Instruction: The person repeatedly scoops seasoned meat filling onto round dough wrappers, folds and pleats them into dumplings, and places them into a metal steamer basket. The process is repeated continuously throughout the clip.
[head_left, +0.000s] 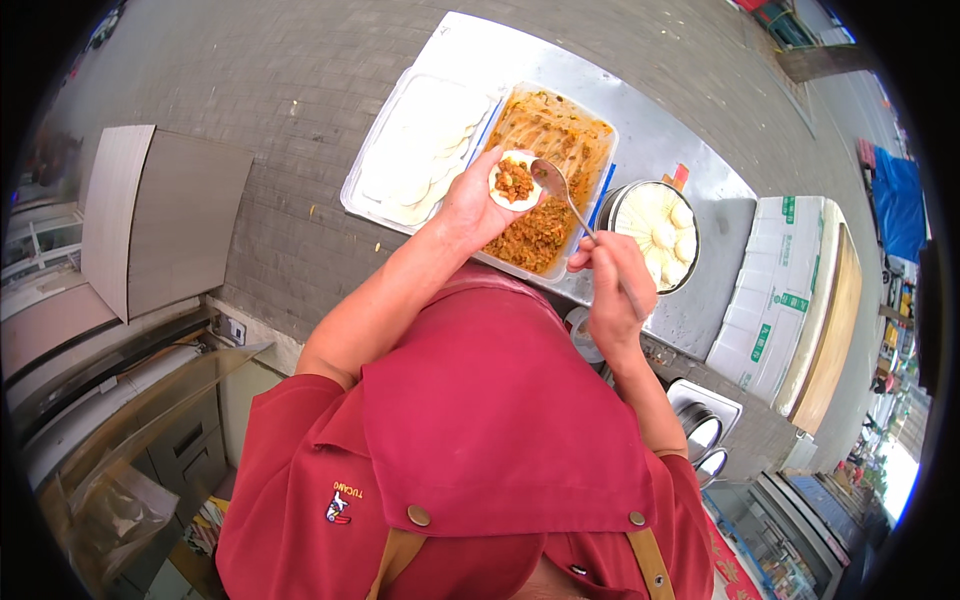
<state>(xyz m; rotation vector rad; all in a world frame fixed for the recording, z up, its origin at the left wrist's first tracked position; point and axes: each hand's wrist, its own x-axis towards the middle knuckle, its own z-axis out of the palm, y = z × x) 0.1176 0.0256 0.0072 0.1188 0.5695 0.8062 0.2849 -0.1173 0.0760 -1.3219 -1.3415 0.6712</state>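
My left hand (474, 201) holds a round dough wrapper (495, 196) with a heap of minced filling (514, 181) on it. In my right hand (616, 289) is a metal spoon (551, 178), its bowl at the wrapper's right edge. Beneath both is a clear plastic tub of orange-brown filling (534, 238), scraped thin at its far end. Left of it, a tray (351, 180) holds pale, flat dough wrappers (420, 150), partly washed out by glare. Just right of my right hand stands a round steamer tin (699, 247) with pleated buns (660, 229) in it.
The tubs and tin stand on a metal tabletop (694, 322). Taped white foam boxes (772, 300) adjoin its right end. Below right, round metal tins (701, 435) rest on a white tray (724, 401). A grey panel box (184, 225) stands at the left on the paving.
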